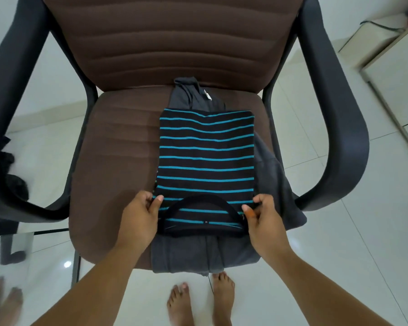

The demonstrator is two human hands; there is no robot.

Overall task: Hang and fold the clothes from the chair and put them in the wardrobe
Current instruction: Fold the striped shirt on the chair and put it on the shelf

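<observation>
A black shirt with teal stripes (206,158) lies folded into a narrow rectangle on the brown chair seat (118,161), its collar toward me. Under it is a grey garment (186,255) that sticks out at the far end, the right side and the near seat edge. My left hand (139,217) pinches the shirt's near left corner beside the collar. At the near right corner, my right hand (264,220) pinches the shirt in the same way.
The chair has black armrests (339,137) on both sides and a brown ribbed backrest (174,38). Dark clothing (12,170) hangs by the left armrest. White tiled floor (339,231) surrounds the chair; my bare feet (200,300) stand at its front. A pale cabinet (398,67) is at the right.
</observation>
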